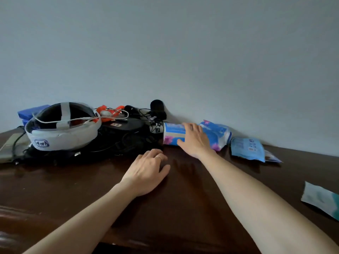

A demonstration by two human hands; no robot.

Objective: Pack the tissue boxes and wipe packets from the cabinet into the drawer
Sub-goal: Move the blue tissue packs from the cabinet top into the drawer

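Beside the dark brown cabinet top (73, 189), the tissue pack (214, 132) is blue with pink flowers. The wipe packet (246, 148) to its right is plain light blue.

One blue-and-pink tissue pack (216, 134), one blue wipe packet (246, 148), one pale green packet (322, 199), one grey-strapped headset (62, 129), one black microphone (156, 107), two bare hands, left hand (146, 171), right hand (194, 140)
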